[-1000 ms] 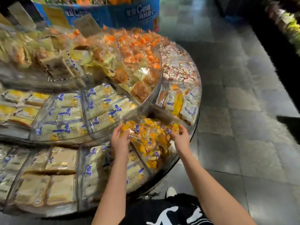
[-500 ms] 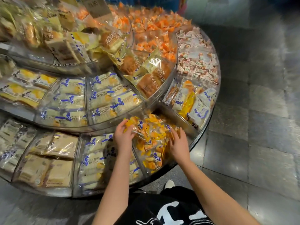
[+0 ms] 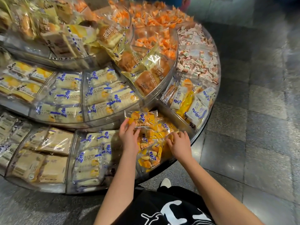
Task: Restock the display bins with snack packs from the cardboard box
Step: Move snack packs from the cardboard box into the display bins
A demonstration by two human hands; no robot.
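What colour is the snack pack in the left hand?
The snack pack is clear with orange-yellow contents and blue lettering; head view.

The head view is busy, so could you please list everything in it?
stand: one, clear, tiered round, left and centre
raised pack: one, yellow, over the front bottom bin
yellow packs: several, yellow, in that bin
blue-print packs: many, white, middle and bottom tiers
cake packs: several, beige, bottom left
bread packs: several, brown, upper tiers
small packs: many, orange, upper back
sweets: many, white and pink, right outer bins
floor: one, grey tiles, right
shoe: one, white, floor beside the stand
clothing: one, black with white print, bottom edge
left grip: one, bare hand, holding the raised pack
right grip: one, bare hand, fingers on the yellow packs
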